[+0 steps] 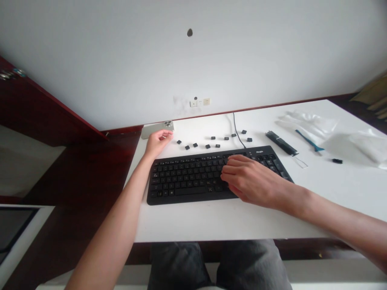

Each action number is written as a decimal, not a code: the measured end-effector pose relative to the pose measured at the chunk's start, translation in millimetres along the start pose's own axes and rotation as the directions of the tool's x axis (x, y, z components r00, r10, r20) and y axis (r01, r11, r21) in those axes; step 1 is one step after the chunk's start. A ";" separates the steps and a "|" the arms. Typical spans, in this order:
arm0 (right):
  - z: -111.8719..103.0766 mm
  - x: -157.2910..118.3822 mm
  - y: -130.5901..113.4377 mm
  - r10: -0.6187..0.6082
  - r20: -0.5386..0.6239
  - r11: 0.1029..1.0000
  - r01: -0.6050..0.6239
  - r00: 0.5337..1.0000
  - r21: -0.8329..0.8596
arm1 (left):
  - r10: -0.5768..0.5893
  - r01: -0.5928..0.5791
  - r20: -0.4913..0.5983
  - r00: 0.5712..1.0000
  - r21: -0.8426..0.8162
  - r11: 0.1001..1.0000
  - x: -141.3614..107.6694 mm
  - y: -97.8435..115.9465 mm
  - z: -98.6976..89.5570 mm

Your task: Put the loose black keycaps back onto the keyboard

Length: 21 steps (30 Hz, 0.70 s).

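A black keyboard (187, 190) lies at a slant on the white table. A few spots right of its space bar look bare, without keycaps. My right hand (246, 177) is over the keyboard's right-middle part, its fingers bent and pressed together. Their tips are hidden, so what they hold cannot be made out. Behind the keyboard's left end, my left hand (159, 141) is loosely curved, thumb apart from the fingers, with nothing visible in it. It is beside a grey phone (154, 129) and near several loose black keycaps (195, 145) scattered behind the keyboard.
A cable (238, 131) runs from the keyboard to the table's back edge. On the right are a black strip-shaped packet (281, 143) with a wire puller (300, 162), a blue pry tool (310, 141), a small black brush (337, 161) and clear plastic bags (308, 123).
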State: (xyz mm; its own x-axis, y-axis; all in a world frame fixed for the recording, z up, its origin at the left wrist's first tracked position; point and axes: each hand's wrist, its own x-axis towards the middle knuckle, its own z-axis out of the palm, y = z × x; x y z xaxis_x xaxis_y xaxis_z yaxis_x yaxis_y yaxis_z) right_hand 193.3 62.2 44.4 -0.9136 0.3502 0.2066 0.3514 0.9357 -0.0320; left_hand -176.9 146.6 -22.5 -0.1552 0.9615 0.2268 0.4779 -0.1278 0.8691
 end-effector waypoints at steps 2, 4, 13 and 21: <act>2.6 1.3 2.1 0.027 -0.003 0.999 -0.026 1.000 0.045 | 0.023 -0.024 0.051 0.998 0.028 0.999 -0.9 0.0 -0.9; 6.6 3.3 8.0 0.055 -0.019 0.989 -0.052 0.998 0.138 | 0.041 -0.051 0.114 0.993 0.085 0.995 -1.9 1.2 -1.5; 16.0 6.8 38.7 0.160 -0.226 0.895 -0.045 0.961 0.443 | 0.153 -0.228 0.269 0.951 0.276 0.934 -3.4 9.7 1.4; 23.7 7.5 49.9 0.342 -0.274 0.844 -0.165 0.899 0.510 | 0.167 -0.199 0.146 0.975 0.244 0.949 -11.1 33.3 2.9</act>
State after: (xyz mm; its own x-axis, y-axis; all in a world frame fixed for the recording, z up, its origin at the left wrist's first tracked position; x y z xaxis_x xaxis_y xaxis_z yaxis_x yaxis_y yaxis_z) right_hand 199.2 112.5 21.2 -0.6447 0.6230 0.4430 0.3433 0.7538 -0.5603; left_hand -156.7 132.4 2.7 0.0548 0.9516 0.3025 0.6958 -0.2536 0.6719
